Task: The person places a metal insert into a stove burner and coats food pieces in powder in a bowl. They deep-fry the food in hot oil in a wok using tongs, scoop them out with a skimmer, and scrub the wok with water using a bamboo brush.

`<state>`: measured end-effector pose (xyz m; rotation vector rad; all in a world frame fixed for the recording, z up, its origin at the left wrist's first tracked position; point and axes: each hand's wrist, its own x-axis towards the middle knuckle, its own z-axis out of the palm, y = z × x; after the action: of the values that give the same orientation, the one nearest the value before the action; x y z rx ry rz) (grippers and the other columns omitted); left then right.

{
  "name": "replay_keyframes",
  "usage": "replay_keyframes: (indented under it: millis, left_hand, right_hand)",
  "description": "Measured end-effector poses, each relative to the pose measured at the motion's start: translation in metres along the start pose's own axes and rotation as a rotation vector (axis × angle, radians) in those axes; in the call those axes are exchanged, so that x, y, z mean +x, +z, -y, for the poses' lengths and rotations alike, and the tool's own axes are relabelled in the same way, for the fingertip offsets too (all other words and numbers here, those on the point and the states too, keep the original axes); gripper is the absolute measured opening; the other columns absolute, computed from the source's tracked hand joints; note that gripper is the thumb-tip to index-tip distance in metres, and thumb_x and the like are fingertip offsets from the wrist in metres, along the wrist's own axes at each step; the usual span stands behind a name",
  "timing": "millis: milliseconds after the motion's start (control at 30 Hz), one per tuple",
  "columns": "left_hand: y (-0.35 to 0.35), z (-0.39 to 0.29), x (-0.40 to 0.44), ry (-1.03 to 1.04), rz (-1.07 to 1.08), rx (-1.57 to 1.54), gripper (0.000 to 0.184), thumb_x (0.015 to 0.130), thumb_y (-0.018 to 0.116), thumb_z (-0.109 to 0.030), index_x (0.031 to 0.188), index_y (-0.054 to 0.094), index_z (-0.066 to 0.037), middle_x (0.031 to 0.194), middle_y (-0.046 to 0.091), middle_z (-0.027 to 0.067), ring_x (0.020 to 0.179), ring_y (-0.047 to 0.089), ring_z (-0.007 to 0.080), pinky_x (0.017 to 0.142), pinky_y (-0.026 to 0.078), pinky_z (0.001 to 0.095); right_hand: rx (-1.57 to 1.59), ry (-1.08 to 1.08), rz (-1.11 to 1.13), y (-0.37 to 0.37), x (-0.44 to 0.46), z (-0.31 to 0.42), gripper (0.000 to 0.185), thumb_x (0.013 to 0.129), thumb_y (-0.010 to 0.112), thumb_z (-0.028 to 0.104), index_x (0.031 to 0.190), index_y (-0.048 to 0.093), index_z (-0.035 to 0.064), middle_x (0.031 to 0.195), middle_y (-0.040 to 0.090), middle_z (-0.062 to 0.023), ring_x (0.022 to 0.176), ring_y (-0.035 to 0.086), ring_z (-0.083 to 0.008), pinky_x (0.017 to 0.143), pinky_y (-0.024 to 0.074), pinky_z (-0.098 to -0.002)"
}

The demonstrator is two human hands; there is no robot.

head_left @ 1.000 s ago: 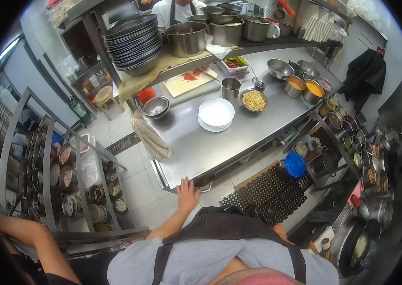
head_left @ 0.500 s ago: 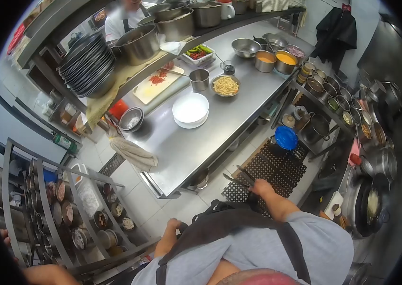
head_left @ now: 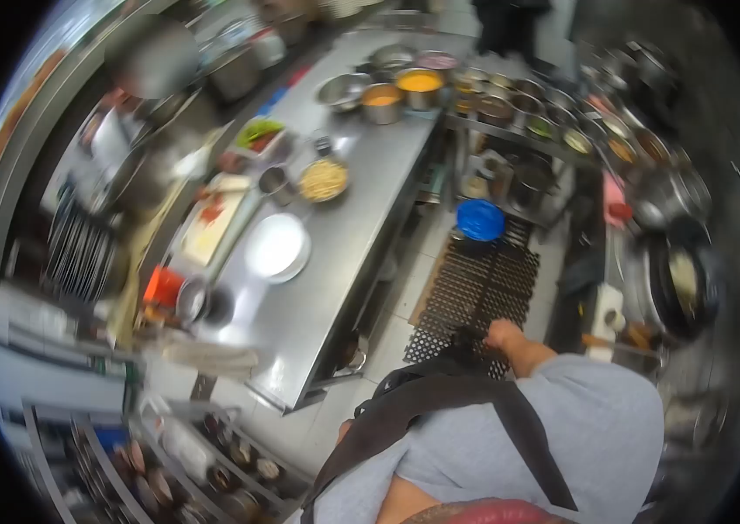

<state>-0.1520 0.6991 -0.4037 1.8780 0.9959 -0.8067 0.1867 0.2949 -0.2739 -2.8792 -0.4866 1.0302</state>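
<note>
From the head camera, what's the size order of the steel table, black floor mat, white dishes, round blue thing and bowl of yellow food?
Steel table
Black floor mat
White dishes
Round blue thing and bowl of yellow food: too alike to rank

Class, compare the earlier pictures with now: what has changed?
The left hand has drawn back from the worktable's corner to the body. The view has swung right. Blur hides whether the right hand still holds tongs. White dishes and fries stay put.
</note>
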Motion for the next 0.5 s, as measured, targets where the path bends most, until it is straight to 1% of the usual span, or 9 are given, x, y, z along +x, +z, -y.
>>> replay_keyframes:
  millis: [33, 100, 167, 200, 300, 367, 433, 467, 500]
  left_hand:
    - [-0.002, -0.019, 0.008, 0.039, 0.002, 0.027, 0.027, 0.074, 0.058, -0.028, 0.081, 0.069, -0.004, 0.088, 0.067, 0.0137, 0.064, 0.066, 0.0240, 0.063, 0.053, 0.0367]
    - [-0.002, -0.055, 0.026, 0.101, 0.028, 0.095, 0.027, 0.075, 0.058, -0.028, 0.081, 0.069, -0.004, 0.088, 0.067, 0.0138, 0.064, 0.066, 0.0241, 0.063, 0.053, 0.0368]
    - [-0.007, -0.094, 0.038, 0.144, 0.052, 0.162, 0.027, 0.075, 0.058, -0.027, 0.081, 0.069, -0.003, 0.088, 0.067, 0.0138, 0.064, 0.066, 0.0243, 0.063, 0.053, 0.0369]
    - [-0.010, -0.112, 0.042, 0.156, 0.054, 0.192, 0.027, 0.075, 0.058, -0.027, 0.081, 0.069, -0.003, 0.088, 0.067, 0.0139, 0.064, 0.066, 0.0244, 0.063, 0.053, 0.0369]
    - [-0.018, -0.157, 0.052, 0.199, 0.049, 0.286, 0.027, 0.075, 0.058, -0.027, 0.081, 0.069, -0.003, 0.088, 0.067, 0.0140, 0.064, 0.066, 0.0246, 0.063, 0.053, 0.0371]
    - [-0.025, -0.184, 0.055, 0.217, 0.030, 0.378, 0.027, 0.075, 0.058, -0.027, 0.081, 0.069, -0.003, 0.087, 0.067, 0.0140, 0.064, 0.066, 0.0248, 0.063, 0.053, 0.0372]
    - [-0.029, -0.225, 0.051, 0.197, -0.008, 0.522, 0.027, 0.075, 0.057, -0.027, 0.081, 0.069, -0.003, 0.087, 0.067, 0.0141, 0.064, 0.066, 0.0249, 0.063, 0.053, 0.0372]
    - [-0.034, -0.261, 0.038, 0.166, -0.018, 0.631, 0.027, 0.075, 0.057, -0.027, 0.081, 0.069, -0.003, 0.087, 0.067, 0.0141, 0.064, 0.066, 0.0250, 0.063, 0.053, 0.0373]
    - [-0.034, -0.296, 0.026, 0.135, -0.017, 0.722, 0.027, 0.075, 0.057, -0.027, 0.082, 0.069, -0.003, 0.087, 0.067, 0.0141, 0.064, 0.066, 0.0251, 0.063, 0.053, 0.0373]
  right_hand:
    - [-0.026, -0.014, -0.103, 0.014, 0.002, -0.024, 0.035, 0.073, 0.065, 0.034, 0.090, 0.069, 0.0031, 0.098, 0.065, -0.0165, 0.094, 0.061, -0.0306, 0.083, 0.0490, -0.0391]
    - [0.125, 0.134, -0.113, 0.000, -0.006, -0.047, 0.026, 0.069, 0.061, 0.023, 0.085, 0.070, 0.0040, 0.092, 0.066, -0.0152, 0.089, 0.063, -0.0306, 0.080, 0.0502, -0.0396]
    - [0.121, 0.115, -0.123, -0.011, -0.002, -0.073, 0.028, 0.072, 0.063, 0.027, 0.086, 0.070, 0.0035, 0.094, 0.066, -0.0148, 0.090, 0.063, -0.0304, 0.081, 0.0498, -0.0397]
    - [0.213, 0.197, -0.124, -0.004, 0.012, -0.086, 0.033, 0.073, 0.065, 0.031, 0.089, 0.069, 0.0028, 0.098, 0.065, -0.0149, 0.094, 0.062, -0.0294, 0.084, 0.0487, -0.0387]
    - [0.350, 0.318, -0.077, -0.044, 0.002, -0.095, 0.036, 0.074, 0.066, 0.032, 0.093, 0.068, 0.0028, 0.103, 0.064, -0.0152, 0.098, 0.060, -0.0291, 0.086, 0.0475, -0.0384]
    - [0.347, 0.310, -0.107, -0.070, -0.008, -0.100, 0.037, 0.075, 0.065, 0.034, 0.096, 0.067, 0.0034, 0.105, 0.063, -0.0159, 0.101, 0.059, -0.0293, 0.087, 0.0470, -0.0388]
    - [0.438, 0.351, -0.107, -0.042, 0.028, -0.124, 0.036, 0.075, 0.065, 0.035, 0.094, 0.068, 0.0041, 0.104, 0.063, -0.0166, 0.099, 0.060, -0.0276, 0.085, 0.0479, -0.0386]
    - [0.246, 0.169, -0.227, 0.037, 0.082, -0.162, 0.037, 0.075, 0.063, 0.037, 0.091, 0.068, 0.0043, 0.100, 0.065, -0.0177, 0.093, 0.063, -0.0252, 0.082, 0.0490, -0.0372]
    - [0.450, 0.328, -0.077, -0.035, 0.036, -0.138, 0.039, 0.075, 0.062, 0.040, 0.090, 0.069, 0.0048, 0.091, 0.066, -0.0171, 0.084, 0.064, -0.0253, 0.075, 0.0501, -0.0379]
